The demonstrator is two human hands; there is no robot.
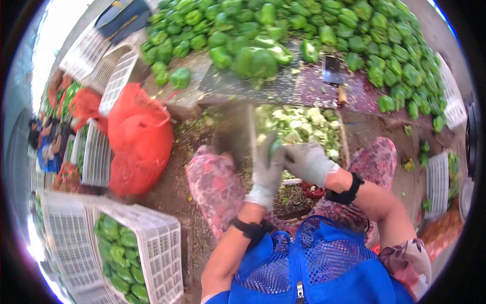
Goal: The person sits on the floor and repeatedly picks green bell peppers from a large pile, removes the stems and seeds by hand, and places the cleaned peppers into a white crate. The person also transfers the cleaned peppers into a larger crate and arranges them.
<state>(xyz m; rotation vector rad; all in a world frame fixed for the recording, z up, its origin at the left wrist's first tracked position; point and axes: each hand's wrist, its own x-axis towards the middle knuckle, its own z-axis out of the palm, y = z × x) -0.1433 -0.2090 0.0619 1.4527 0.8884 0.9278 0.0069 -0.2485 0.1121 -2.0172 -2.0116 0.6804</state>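
Note:
My left hand [264,171], in a pale work glove, is raised over a crate between my knees, with its fingers around a small green piece [276,146], apparently pepper. Close against it, my gloved right hand [308,159] has its fingertips bent in; whether they grip anything is hidden. Pale pepper cores and scraps [303,123] fill the crate below. Beyond it, cut green bell peppers [281,54] lie on a seed-strewn board [243,89]. A knife with a wide blade [332,72] and wooden handle [342,95] rests on the board's right part.
A large heap of green bell peppers [379,41] spreads across the far side. Red mesh sacks [140,140] stand at left, near white plastic crates [161,243], one holding peppers. Another crate [437,186] stands at right. People [49,144] sit far left.

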